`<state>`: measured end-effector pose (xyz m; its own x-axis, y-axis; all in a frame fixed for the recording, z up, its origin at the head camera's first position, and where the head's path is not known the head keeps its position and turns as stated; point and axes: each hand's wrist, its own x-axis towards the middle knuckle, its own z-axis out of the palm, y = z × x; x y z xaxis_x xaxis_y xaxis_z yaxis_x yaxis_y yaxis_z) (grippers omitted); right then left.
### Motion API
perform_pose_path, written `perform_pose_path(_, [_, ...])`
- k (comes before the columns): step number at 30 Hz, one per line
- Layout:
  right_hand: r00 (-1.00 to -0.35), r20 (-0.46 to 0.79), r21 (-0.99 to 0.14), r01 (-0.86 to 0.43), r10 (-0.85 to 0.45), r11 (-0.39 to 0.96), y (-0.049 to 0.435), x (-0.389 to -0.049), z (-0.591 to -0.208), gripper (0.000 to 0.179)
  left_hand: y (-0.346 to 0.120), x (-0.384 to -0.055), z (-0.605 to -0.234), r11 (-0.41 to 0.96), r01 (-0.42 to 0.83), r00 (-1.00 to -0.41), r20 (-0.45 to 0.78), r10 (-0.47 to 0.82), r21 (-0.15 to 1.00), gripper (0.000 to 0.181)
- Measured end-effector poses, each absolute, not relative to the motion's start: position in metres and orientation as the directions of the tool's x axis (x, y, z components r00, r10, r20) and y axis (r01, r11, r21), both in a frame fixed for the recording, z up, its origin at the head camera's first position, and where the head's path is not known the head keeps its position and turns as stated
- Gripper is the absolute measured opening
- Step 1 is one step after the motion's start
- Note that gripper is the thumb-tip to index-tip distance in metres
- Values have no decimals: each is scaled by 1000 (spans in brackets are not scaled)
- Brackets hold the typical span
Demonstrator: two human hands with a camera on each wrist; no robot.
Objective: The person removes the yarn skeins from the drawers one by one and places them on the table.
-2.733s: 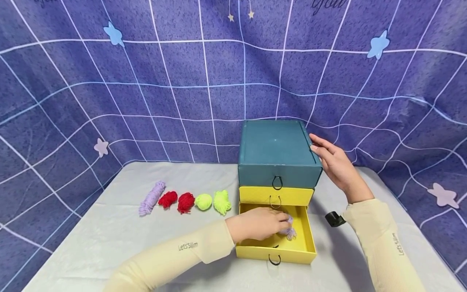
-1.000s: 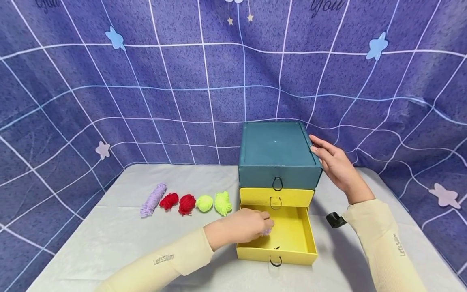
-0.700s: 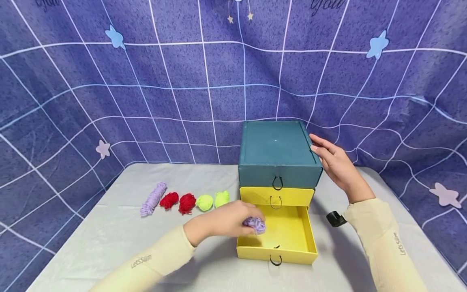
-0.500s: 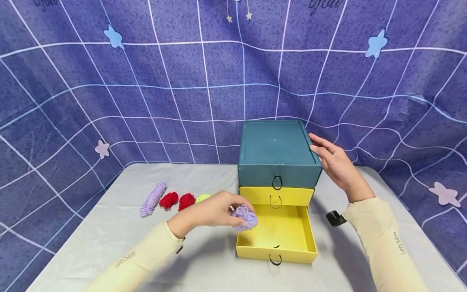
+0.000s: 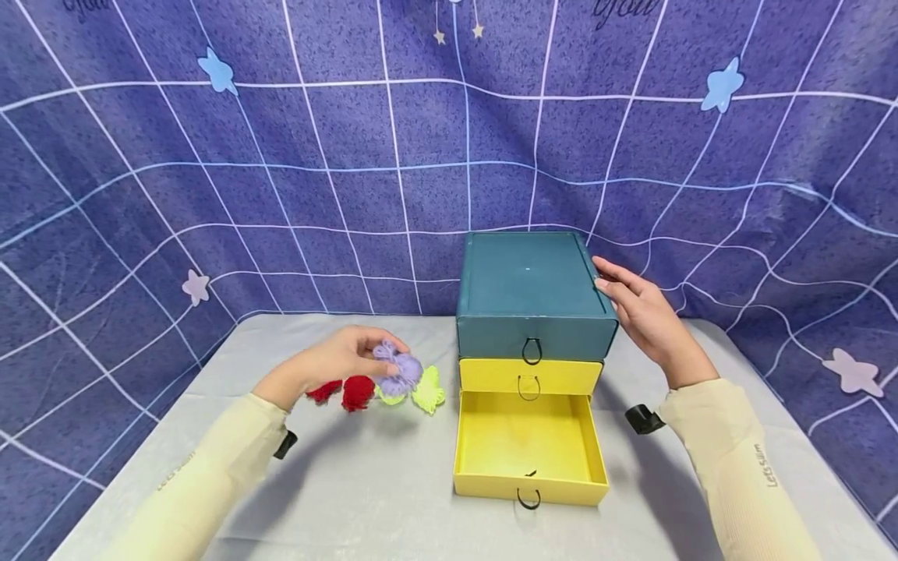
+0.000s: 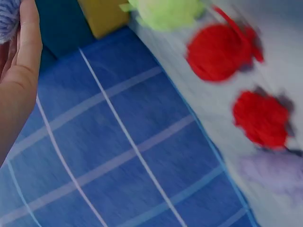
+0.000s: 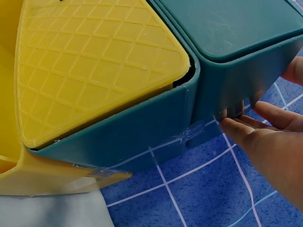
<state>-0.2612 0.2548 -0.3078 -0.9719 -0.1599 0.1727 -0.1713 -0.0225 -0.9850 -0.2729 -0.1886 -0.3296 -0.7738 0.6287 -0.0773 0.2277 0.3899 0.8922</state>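
Note:
My left hand pinches a bundle of lilac yarn between thumb and fingers, raised over the row of yarn on the table. Below it lie a red yarn bundle, a second red bundle and a partly covered lime yarn ball. A lime yarn bundle ends the row on the right. The lilac skein at the row's far end shows in the left wrist view; my hand hides it from the head view. My right hand rests its fingers against the side of the teal drawer box.
Under the teal top sits a yellow drawer front, closed. The bottom yellow drawer is pulled out with its floor bare. A grey-white cloth covers the table, and a blue grid-patterned curtain hangs behind.
My left hand has lifted the lilac yarn bundle out of the bottom drawer and carried it left over the yarn row. The right hand has stayed at the box's side.

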Motion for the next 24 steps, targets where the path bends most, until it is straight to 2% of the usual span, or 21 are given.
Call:
perform_pose_path(5, [-971, 174, -985, -170, -162, -42, 254, -260, -309, 63, -229, -296, -338, 243, 71, -866, -61, 496, 967, 37])
perform_pose_path(8, [-970, 177, -984, -173, -166, -39, 254, -260, -309, 63, -255, -307, -346, 144, -4, -922, -59, 383, 990, 27])
perform_pose_path(12, [-970, 177, -984, -175, -170, -23, 255, -259, -310, 64, -285, -313, -355, 26, -75, -962, -79, 260, 997, 14])
perform_pose_path(18, [-971, 172, -985, -173, -165, -7, 256, -259, -310, 63, -323, -314, -367, -189, -182, -979, -160, 126, 965, 21])
perform_pose_path(24, [-972, 168, -986, -168, -163, -17, 256, -258, -310, 63, -348, -310, -373, -335, -284, -949, -313, -33, 898, 27])
